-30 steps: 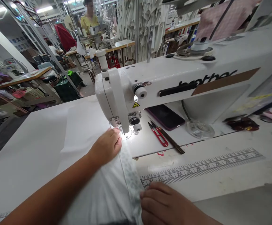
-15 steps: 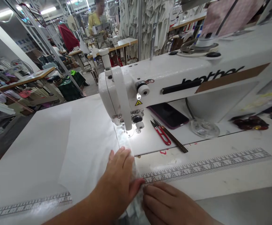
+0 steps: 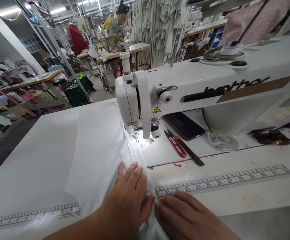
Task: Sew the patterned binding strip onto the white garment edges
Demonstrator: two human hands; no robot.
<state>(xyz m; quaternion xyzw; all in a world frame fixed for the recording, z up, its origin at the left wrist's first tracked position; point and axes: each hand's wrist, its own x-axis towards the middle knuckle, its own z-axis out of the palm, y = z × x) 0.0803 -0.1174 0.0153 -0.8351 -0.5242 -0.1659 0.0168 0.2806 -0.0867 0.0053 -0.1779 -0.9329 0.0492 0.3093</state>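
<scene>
White fabric (image 3: 95, 156) lies over the table, its right edge passing under the presser foot of a white sewing machine (image 3: 175, 90). My left hand (image 3: 128, 196) rests on that edge in front of the needle, palm down, fingers stretched out and slightly apart. To its right, my right hand (image 3: 187, 215) has its fingers curled together at the fabric's edge, over the start of a printed ruler (image 3: 222, 183); the thumb is hidden. Both hands are close together, near the bottom of the view.
Red thread snips (image 3: 177, 146), a brown-handled slim tool (image 3: 191, 151) and a dark phone (image 3: 185, 126) lie right of the needle. A clear round dish (image 3: 221, 140) stands behind. Another person (image 3: 117, 23) is at a far machine, near hanging pale garments (image 3: 165, 30).
The view has shifted, so the machine appears farther right. My left fingertips sit slightly farther from the needle. The right hand stays at the fabric's edge.
</scene>
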